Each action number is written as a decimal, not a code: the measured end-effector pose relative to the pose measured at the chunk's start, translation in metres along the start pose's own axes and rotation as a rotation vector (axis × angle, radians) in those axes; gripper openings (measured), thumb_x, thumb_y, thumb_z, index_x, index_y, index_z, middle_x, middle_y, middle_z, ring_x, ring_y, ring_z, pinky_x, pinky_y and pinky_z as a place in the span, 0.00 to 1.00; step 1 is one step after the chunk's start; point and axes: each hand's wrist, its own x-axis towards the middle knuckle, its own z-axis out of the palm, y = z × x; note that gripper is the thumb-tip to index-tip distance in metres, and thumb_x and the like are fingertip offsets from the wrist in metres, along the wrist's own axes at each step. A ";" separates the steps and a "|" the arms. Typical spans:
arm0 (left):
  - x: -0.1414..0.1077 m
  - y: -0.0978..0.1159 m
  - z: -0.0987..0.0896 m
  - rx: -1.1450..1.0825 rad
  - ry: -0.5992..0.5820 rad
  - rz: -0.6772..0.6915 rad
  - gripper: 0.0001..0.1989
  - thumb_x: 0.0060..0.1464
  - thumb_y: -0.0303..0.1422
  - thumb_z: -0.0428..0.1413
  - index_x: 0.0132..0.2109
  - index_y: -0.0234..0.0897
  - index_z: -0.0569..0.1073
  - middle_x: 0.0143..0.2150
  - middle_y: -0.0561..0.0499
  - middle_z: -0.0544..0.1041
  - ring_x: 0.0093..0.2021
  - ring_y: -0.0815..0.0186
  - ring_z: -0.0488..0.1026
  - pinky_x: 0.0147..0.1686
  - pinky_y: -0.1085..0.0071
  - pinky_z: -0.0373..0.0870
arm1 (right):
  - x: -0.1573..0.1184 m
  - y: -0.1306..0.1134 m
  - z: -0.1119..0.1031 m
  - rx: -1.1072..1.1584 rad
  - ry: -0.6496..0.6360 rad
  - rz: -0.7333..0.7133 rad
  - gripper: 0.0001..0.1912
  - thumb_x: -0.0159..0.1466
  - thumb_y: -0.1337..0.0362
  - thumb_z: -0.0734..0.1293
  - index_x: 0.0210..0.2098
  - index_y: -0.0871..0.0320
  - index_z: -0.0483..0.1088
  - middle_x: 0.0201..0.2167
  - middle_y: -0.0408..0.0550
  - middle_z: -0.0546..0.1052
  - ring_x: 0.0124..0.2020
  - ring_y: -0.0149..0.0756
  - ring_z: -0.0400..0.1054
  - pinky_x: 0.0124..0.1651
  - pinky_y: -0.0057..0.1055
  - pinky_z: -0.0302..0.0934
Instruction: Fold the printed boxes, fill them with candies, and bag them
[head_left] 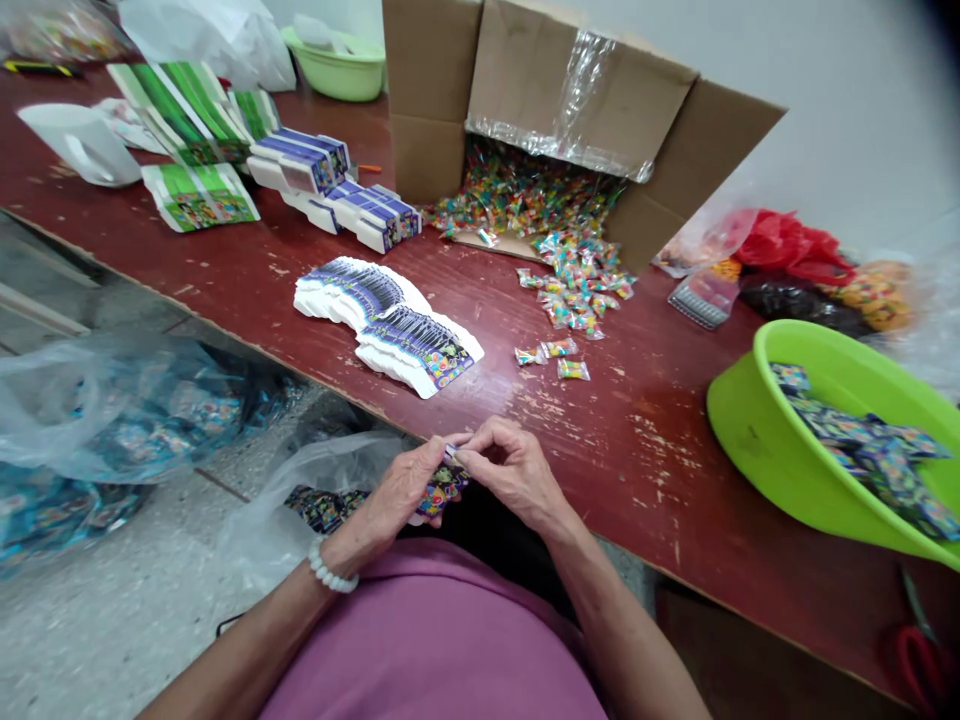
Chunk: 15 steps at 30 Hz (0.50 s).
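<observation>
Near my body, just off the table's front edge, my left hand (pixel 405 490) holds a small purple printed packet (pixel 444 488). The fingers of my right hand (pixel 510 465) are pinched at the packet's white top end. Behind my hands a fanned stack of flat purple-and-white packets (pixel 405 335) lies on the red table (pixel 615 440). Three wrapped candies (pixel 573 369) sit to the right of that stack. More candies spill from an open cardboard box (pixel 570 90) lying on its side.
A green basin (pixel 780 450) of filled packets stands at the right, with red scissors (pixel 922 660) nearby. Banded green bundles (pixel 199 195), purple bundles (pixel 375 212) and a white mug (pixel 82 145) are at the back left. Plastic bags (pixel 135 400) of packets lie below the table's left side.
</observation>
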 end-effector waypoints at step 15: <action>0.003 -0.011 0.003 -0.294 -0.017 -0.055 0.23 0.59 0.49 0.58 0.54 0.40 0.71 0.39 0.49 0.78 0.28 0.68 0.76 0.28 0.73 0.72 | 0.005 0.010 -0.022 -0.328 0.056 -0.198 0.09 0.67 0.60 0.66 0.41 0.51 0.78 0.41 0.48 0.78 0.44 0.39 0.72 0.49 0.36 0.64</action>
